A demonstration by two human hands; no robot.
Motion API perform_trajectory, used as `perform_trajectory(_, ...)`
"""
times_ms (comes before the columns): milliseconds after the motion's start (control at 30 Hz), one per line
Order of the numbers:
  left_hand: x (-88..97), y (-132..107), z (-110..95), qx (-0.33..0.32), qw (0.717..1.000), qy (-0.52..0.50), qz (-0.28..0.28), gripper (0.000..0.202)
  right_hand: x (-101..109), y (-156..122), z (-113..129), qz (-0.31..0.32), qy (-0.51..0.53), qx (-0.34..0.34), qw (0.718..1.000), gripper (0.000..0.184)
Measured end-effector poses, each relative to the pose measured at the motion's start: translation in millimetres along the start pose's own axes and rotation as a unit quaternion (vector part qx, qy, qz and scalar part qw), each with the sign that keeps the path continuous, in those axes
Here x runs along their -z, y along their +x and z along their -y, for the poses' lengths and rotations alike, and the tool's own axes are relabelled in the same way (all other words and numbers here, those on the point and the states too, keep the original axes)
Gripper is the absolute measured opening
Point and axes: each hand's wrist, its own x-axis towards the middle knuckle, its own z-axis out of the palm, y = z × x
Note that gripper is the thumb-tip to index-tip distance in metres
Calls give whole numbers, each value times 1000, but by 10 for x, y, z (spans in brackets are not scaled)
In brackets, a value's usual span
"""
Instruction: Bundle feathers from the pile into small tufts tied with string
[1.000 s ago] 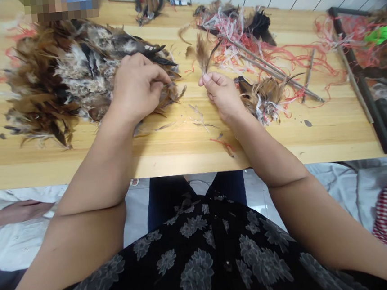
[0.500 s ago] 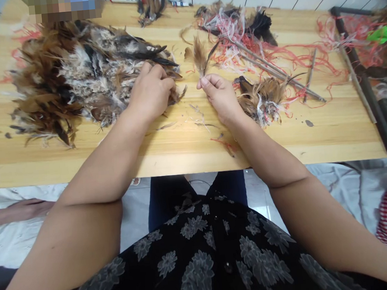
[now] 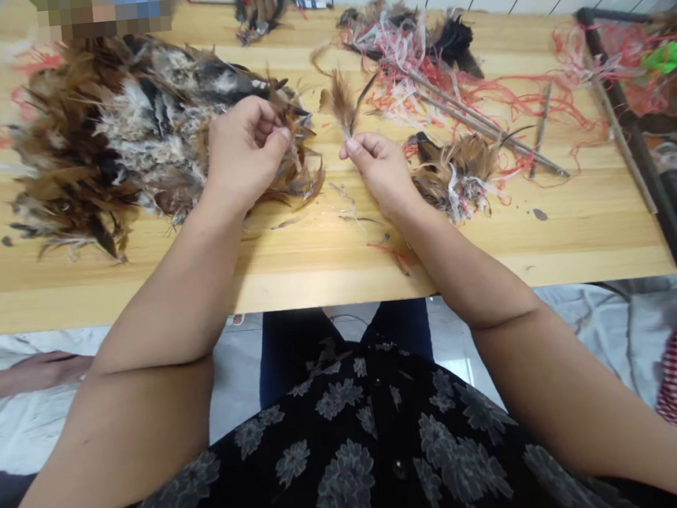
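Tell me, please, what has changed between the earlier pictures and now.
Since half a second ago, the left hand has drawn back leftward at the right side of the feather pile; whether it grips anything is unclear. The right hand has shifted slightly left, the small feather bunch still pinched in it. The tied feather bundle stayed put.

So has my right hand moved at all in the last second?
Yes, slightly: your right hand has shifted to the left, away from the feather bundle with white strips lying on the table.
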Motion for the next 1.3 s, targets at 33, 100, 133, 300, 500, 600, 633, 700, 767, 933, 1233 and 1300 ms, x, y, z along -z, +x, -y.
perform_trajectory(33,-19,13,41,-4,1000,11,-2,43,-4,3,-8,0,-6,0,1000,40)
perform_trajectory(100,-47,27,80,-4,1000,1,3,38,-12,4,-16,3,-14,0,1000,39)
perform_trajectory(133,-54,29,80,-1,1000,-17,6,35,-18,2,-17,5,-16,1,1000,38)
perform_trajectory(300,-23,19,-3,-16,1000,-25,9,31,-48,-18,0,15,-27,-10,999,35)
perform_trajectory(500,-44,25,-54,-22,996,-81,-13,38,-79,-21,-17,27,-27,4,999,35)
perform_trajectory(600,-89,33,-54,1,987,-163,-10,51,-88,-8,-45,24,-32,3,999,34)
perform_trajectory(633,-97,32,-58,11,982,-187,1,56,-90,-5,-51,22,-31,0,999,34)
perform_trajectory(700,-102,22,-76,35,972,-233,28,63,-95,-4,-58,19,-24,-6,1000,33)
perform_trajectory(767,-98,2,-105,62,958,-274,53,65,-100,-8,-57,18,-15,-12,1000,32)
perform_trajectory(933,-123,-36,-111,63,948,-293,109,72,-107,-14,-70,25,13,-3,1000,34)
perform_trajectory(1233,-66,-47,-50,-41,996,-45,64,34,13,141,-260,0,-10,38,999,36)
perform_trajectory(1300,-38,-55,-84,-55,996,-32,64,30,22,164,-278,3,-37,43,998,34)
